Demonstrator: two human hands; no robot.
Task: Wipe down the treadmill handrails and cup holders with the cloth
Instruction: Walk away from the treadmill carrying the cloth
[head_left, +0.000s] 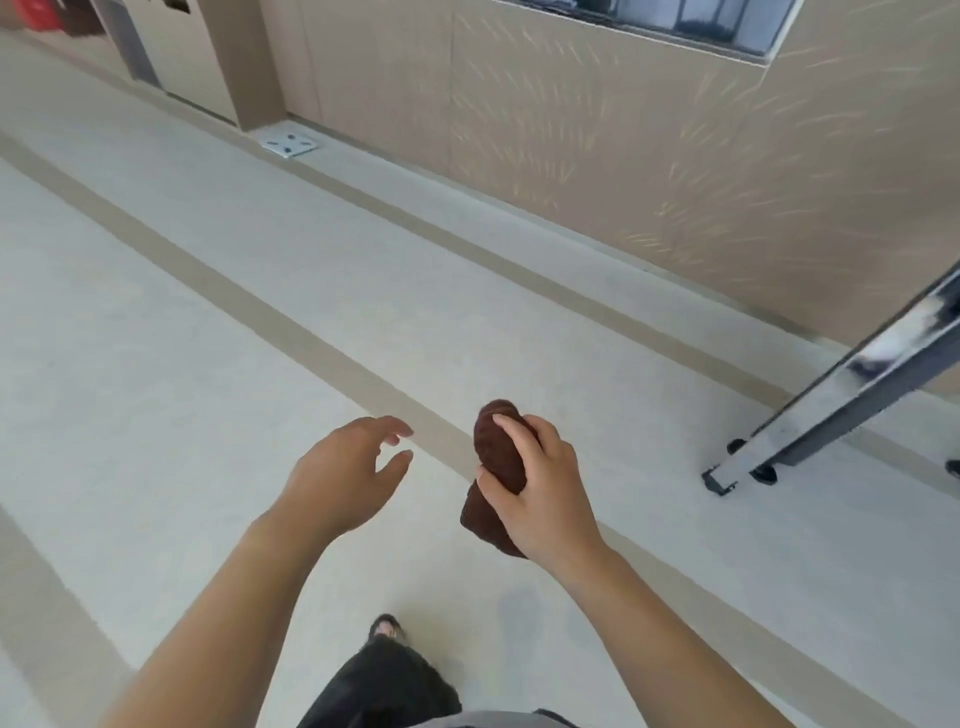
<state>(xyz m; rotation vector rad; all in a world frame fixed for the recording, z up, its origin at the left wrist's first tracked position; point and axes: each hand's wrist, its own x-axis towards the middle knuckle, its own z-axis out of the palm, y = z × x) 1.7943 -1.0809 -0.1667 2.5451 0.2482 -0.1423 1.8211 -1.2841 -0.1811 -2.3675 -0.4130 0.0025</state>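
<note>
Right hand (540, 488) grips bunched brown terry cloth (498, 457) — left hand (343, 473) empty.

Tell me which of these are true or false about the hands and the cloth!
1. The right hand holds a brown cloth. True.
2. The left hand holds a bottle. False: it is empty, fingers open.
3. The cloth is wiping a handrail. False: it is held in the air above the floor.
4. A metal frame stands to the right of the hands. True.
5. A foot shows below the hands. True.
</note>
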